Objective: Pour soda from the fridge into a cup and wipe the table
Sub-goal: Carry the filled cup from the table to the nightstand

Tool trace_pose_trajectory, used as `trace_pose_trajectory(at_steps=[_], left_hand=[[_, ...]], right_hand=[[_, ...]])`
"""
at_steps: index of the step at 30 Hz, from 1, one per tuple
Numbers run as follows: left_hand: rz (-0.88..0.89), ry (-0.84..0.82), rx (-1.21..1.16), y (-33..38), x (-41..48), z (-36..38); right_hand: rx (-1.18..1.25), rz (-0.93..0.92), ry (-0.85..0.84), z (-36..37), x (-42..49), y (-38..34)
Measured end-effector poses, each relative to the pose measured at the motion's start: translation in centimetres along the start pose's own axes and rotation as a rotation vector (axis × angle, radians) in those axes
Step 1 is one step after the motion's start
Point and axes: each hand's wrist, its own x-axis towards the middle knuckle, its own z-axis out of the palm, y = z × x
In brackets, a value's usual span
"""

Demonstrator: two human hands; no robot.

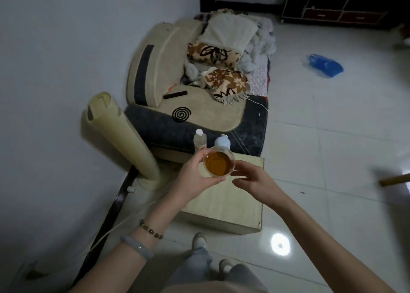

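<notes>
Nearest the body, two bracelets on the left wrist: a pale bangle (136, 246) and a beaded band (151, 229). Left hand (193, 175) wrapped around a clear cup (219, 164), fingers closed on its wall, held above the small pale table (224, 204). Amber soda inside, well up toward the rim. Right hand (255, 181) just beside the cup, fingers loosely curled and parted, fingertips at its lower right edge; contact impossible to tell. Directly beyond the cup, two capped bottles: a clear one (200, 140) and a pale blue one (222, 141). Left of the left hand, a cream tower fan (121, 137). Farther off, a cushioned seat (199, 106) piled with folded cloths (224, 55).
</notes>
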Motion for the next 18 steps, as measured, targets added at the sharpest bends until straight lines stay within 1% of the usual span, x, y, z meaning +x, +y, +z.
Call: trace_pose_trajectory(at_steps=[3, 7, 13, 18], left_hand=[[0.038, -0.084, -0.002, -1.3, 2.7, -0.1], [0.030, -0.181, -0.013, -3.4, 5.7, 0.6], [-0.026, -0.261, -0.020, -7.2, 9.1, 2.4], [-0.082, -0.293, -0.028, -11.7, 11.0, 5.5]], right_hand=[[0.027, 0.052, 0.082, 0.3, 1.3, 0.5], [0.047, 0.121, 0.154, 0.4, 3.1, 1.6], [0.060, 0.209, 0.179, 0.3, 6.2, 4.7], [0.060, 0.280, 0.156, 0.3, 9.2, 9.6]])
